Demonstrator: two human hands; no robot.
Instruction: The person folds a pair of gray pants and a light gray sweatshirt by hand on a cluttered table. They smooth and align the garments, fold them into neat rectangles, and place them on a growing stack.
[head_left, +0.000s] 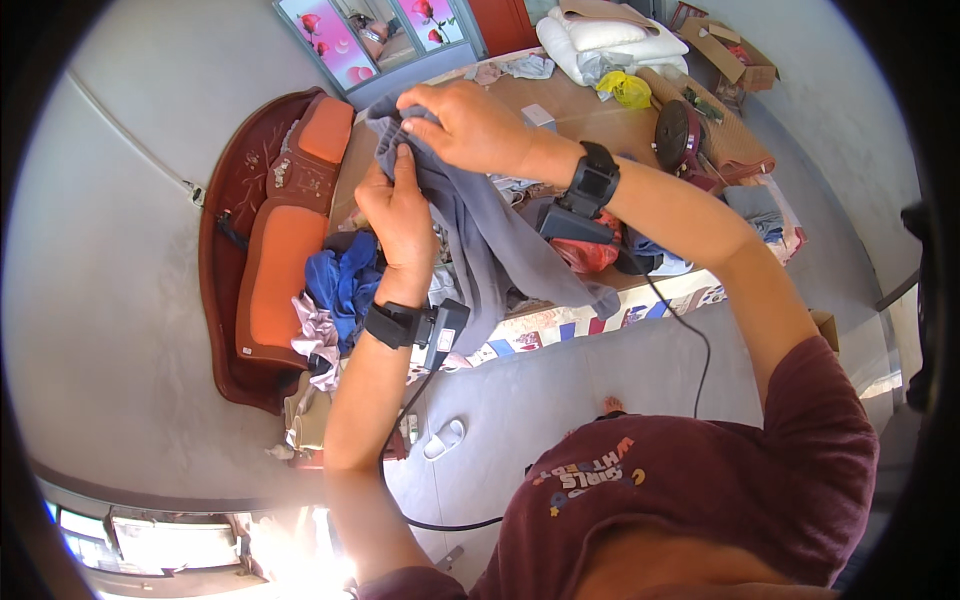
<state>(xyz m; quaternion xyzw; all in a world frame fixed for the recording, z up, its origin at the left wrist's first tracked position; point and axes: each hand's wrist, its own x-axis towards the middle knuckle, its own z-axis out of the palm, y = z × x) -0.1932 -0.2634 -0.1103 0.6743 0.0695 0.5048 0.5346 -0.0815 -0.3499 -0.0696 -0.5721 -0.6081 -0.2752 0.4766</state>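
Observation:
A pair of grey pants (480, 225) hangs from both hands above the near side of a bed. My left hand (401, 206) grips the gathered waistband, with its thumb on top of the fabric. Just above and to the right, my right hand (469, 124) pinches another part of the waistband between thumb and fingers. The two legs fall toward the bed's near edge, one of them spreading to the right. Each wrist wears a black strap with a cabled device. Behind the pants, part of the bed is hidden.
The bed (592, 124) holds blue clothes (345, 281), a red plastic bag (589, 251), a yellow bag (626, 89), a round dark appliance (677, 135), a small white box (538, 116) and white bedding (611, 37). Its headboard (225, 300) stands left. A slipper (445, 440) lies on the floor.

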